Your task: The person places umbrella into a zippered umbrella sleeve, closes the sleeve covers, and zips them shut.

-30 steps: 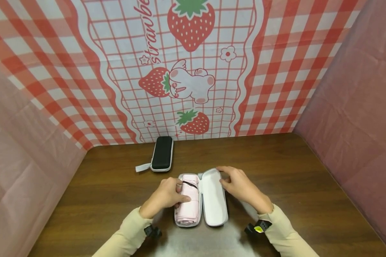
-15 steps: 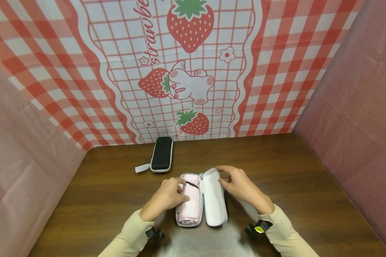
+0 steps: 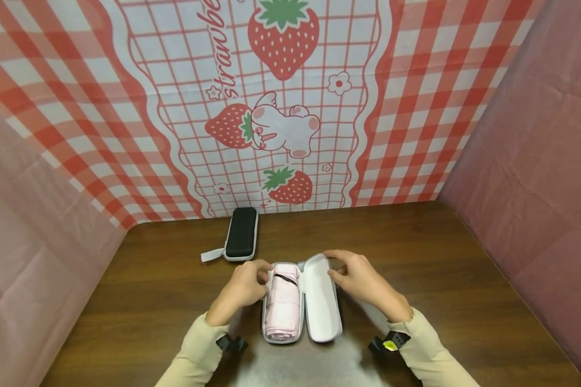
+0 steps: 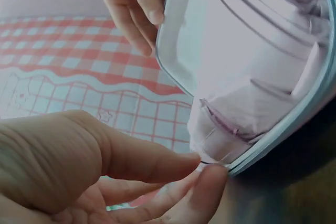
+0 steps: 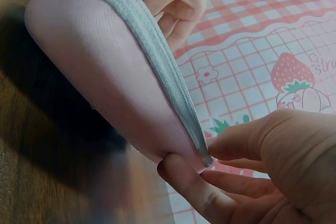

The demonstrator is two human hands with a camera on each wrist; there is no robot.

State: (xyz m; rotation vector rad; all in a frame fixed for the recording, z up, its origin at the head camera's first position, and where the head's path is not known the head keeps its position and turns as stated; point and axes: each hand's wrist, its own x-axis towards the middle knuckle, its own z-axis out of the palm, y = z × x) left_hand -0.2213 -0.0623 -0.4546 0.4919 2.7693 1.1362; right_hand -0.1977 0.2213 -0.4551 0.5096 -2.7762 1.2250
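Note:
A zip case (image 3: 282, 341) lies unfolded on the table, white inside with a grey zipper edge. Its left half holds a rolled bundle of pale pink fabric (image 3: 284, 306) with a dark strap, like a compact umbrella. At the upper left rim is my left hand (image 3: 246, 284); in the left wrist view its thumb and finger (image 4: 210, 182) pinch the case's corner. My right hand (image 3: 360, 279) pinches the far right corner of the lid (image 3: 321, 301), thumb inside and fingers outside. In the right wrist view the lid's pink outer shell (image 5: 105, 61) faces the camera.
A black closed zip case (image 3: 241, 232) with a white pull tab lies farther back on the brown wooden table (image 3: 392, 231). Behind it hangs a strawberry-print cloth (image 3: 290, 134). Pink cloth walls (image 3: 528, 177) stand at both sides.
My left hand has moved left off the pink fabric bundle to the rim of the case. My right hand stays at the lid's corner.

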